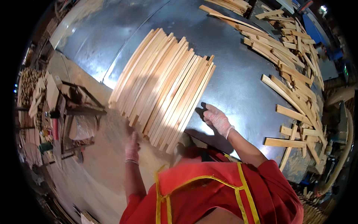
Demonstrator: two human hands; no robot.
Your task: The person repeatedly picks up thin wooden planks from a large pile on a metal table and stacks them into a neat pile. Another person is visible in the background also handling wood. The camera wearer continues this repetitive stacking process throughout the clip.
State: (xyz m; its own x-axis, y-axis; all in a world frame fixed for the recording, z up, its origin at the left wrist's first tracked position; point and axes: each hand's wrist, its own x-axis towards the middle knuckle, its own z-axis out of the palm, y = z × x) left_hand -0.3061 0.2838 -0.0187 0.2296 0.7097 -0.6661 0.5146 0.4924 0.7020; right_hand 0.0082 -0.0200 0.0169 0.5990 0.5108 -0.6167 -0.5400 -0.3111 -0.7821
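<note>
Left hand (132, 149) by the near ends of the wooden slats (164, 89), grip can't be told; right hand (218, 121) beside them, fingers half-open, empty; slats lie side by side on the bench (238, 86), seemingly gathered, ends still uneven; farther right, loose sticks (294, 71), apparently unsorted.

The shiny grey metal counter (238, 78) carries side-by-side wooden strips (164, 89) toward eight o'clock, near ends overhanging, and jumbled wooden pieces (294, 73) toward three o'clock.
</note>
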